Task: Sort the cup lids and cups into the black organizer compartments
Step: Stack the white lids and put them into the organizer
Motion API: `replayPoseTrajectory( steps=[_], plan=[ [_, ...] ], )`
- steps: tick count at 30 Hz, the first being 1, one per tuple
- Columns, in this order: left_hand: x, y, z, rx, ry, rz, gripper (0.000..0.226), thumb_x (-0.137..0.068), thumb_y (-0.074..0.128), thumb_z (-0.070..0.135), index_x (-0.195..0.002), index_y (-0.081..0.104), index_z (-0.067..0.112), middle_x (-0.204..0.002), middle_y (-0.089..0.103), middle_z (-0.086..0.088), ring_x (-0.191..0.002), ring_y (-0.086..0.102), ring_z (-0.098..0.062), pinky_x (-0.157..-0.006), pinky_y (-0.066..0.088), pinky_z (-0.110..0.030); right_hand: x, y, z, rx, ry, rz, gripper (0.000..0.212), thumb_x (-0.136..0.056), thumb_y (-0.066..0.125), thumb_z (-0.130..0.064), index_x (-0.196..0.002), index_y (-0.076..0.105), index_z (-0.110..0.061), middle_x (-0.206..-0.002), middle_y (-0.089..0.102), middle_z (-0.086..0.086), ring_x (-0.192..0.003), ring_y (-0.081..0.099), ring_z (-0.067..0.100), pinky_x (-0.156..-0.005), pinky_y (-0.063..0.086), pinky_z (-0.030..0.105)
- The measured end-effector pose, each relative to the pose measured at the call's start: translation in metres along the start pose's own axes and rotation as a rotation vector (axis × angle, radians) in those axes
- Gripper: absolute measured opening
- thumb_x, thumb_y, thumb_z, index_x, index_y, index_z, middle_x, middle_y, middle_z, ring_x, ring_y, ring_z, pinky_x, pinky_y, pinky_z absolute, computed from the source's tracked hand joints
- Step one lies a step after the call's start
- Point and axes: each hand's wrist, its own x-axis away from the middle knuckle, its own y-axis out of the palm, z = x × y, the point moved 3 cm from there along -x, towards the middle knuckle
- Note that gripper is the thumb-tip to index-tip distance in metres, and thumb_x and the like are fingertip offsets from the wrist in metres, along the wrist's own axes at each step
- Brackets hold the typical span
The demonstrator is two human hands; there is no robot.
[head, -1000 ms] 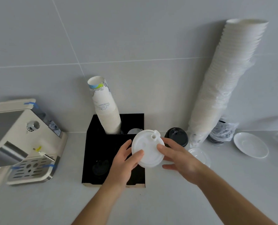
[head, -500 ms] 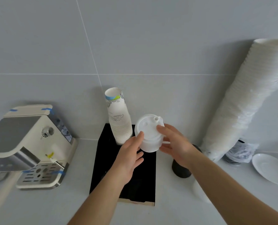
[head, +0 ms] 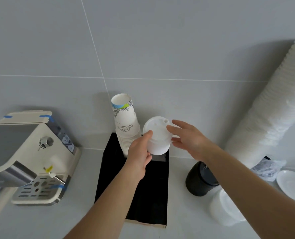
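A stack of white cup lids stands upright over the back right compartment of the black organizer. My left hand grips the stack's left side. My right hand touches the top lid from the right with its fingers spread. A stack of printed paper cups stands in the organizer's back left compartment, leaning a little left. My left forearm hides the organizer's front compartments.
A coffee machine stands at the left. A stack of black lids and clear lids sit right of the organizer. A tall sleeve of white bowls leans on the wall. A white saucer lies at the far right.
The white lids went from tilted in both hands to upright over the back right compartment. My right hand has loosened to fingertips on top. The camera has shifted left.
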Motion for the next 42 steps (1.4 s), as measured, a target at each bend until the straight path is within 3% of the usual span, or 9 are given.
replayPoseTrajectory(
  steps=[5,10,13,21,27,30,33,36,42],
  plan=[
    [-0.021,0.004,-0.014,0.017,-0.057,0.031,0.016,-0.083,0.067,0.042,-0.091,0.058,0.031,-0.112,0.061,0.004,-0.114,0.054,-0.018,-0.102,0.038,-0.033,-0.028,-0.002,0.007,0.097,0.006,0.042,0.049,-0.089,0.07,-0.017,-0.136,0.058,-0.025,-0.126,0.065,0.007,-0.112,0.066,0.025,-0.087,0.055,0.029],
    [-0.037,0.005,-0.027,0.03,-0.046,0.026,0.01,-0.088,0.062,0.041,-0.093,0.06,0.032,-0.099,0.062,0.014,-0.106,0.054,-0.014,-0.092,0.034,-0.03,-0.045,0.003,0.022,0.084,0.019,0.028,0.037,-0.089,0.068,-0.013,-0.125,0.066,-0.02,-0.124,0.068,0.013,-0.111,0.066,0.026,-0.098,0.056,0.037],
    [-0.047,0.002,-0.034,0.002,-0.01,0.043,0.013,-0.089,0.059,0.043,-0.098,0.061,0.034,-0.1,0.063,0.016,-0.102,0.057,-0.01,-0.09,0.034,-0.03,-0.051,0.003,0.03,0.076,0.025,0.02,0.028,-0.088,0.068,-0.013,-0.113,0.069,-0.025,-0.121,0.069,0.013,-0.113,0.067,0.027,-0.097,0.056,0.037],
    [-0.062,0.003,-0.042,-0.043,-0.006,0.04,0.032,-0.089,0.057,0.045,-0.117,0.059,0.029,-0.106,0.063,0.015,-0.098,0.055,-0.004,-0.09,0.033,-0.03,-0.061,0.002,0.052,0.054,0.035,0.077,0.027,-0.086,0.068,-0.016,-0.111,0.071,-0.027,-0.115,0.072,0.012,-0.113,0.067,0.034,-0.1,0.055,0.046],
    [-0.065,0.005,-0.042,-0.097,-0.01,0.058,0.049,-0.083,0.055,0.052,-0.124,0.057,0.025,-0.119,0.063,0.006,-0.113,0.055,-0.016,-0.096,0.038,-0.032,-0.065,0.003,0.057,0.072,0.03,0.103,0.027,-0.086,0.069,-0.021,-0.112,0.07,-0.027,-0.113,0.073,0.01,-0.106,0.07,0.033,-0.099,0.055,0.049],
    [-0.068,0.001,-0.037,-0.236,0.04,0.117,0.064,-0.076,0.048,0.052,-0.125,0.06,0.012,-0.12,0.065,-0.005,-0.112,0.059,-0.024,-0.102,0.045,-0.038,-0.065,0.007,0.061,0.186,-0.004,0.129,0.031,-0.087,0.067,-0.023,-0.118,0.068,-0.025,-0.108,0.072,0.006,-0.09,0.067,0.024,-0.092,0.058,0.044],
    [-0.066,-0.004,-0.037,-0.5,0.156,0.168,0.043,-0.094,0.044,0.036,-0.117,0.061,0.004,-0.112,0.064,-0.008,-0.102,0.058,-0.026,-0.086,0.045,-0.032,-0.062,0.01,0.065,0.367,-0.069,0.194,0.034,-0.088,0.066,-0.028,-0.122,0.065,-0.025,-0.107,0.073,-0.001,-0.091,0.066,0.019,-0.081,0.055,0.035],
    [-0.067,-0.008,-0.042,-0.61,0.259,0.198,0.039,-0.095,0.045,0.037,-0.111,0.064,0.007,-0.108,0.068,-0.01,-0.103,0.061,-0.029,-0.09,0.049,-0.038,-0.061,0.01,0.066,0.465,-0.12,0.248,0.031,-0.089,0.067,-0.032,-0.119,0.068,-0.021,-0.109,0.073,-0.003,-0.097,0.065,0.015,-0.079,0.045,0.025],
    [-0.072,-0.005,-0.043,-0.781,0.361,0.231,0.028,-0.096,0.048,0.028,-0.102,0.063,0.005,-0.099,0.068,-0.012,-0.088,0.058,-0.027,-0.075,0.041,-0.032,-0.062,0.01,0.073,0.535,-0.156,0.286,0.026,-0.087,0.07,-0.03,-0.111,0.072,-0.02,-0.106,0.073,-0.002,-0.097,0.065,0.016,-0.079,0.045,0.024]
  ],
)
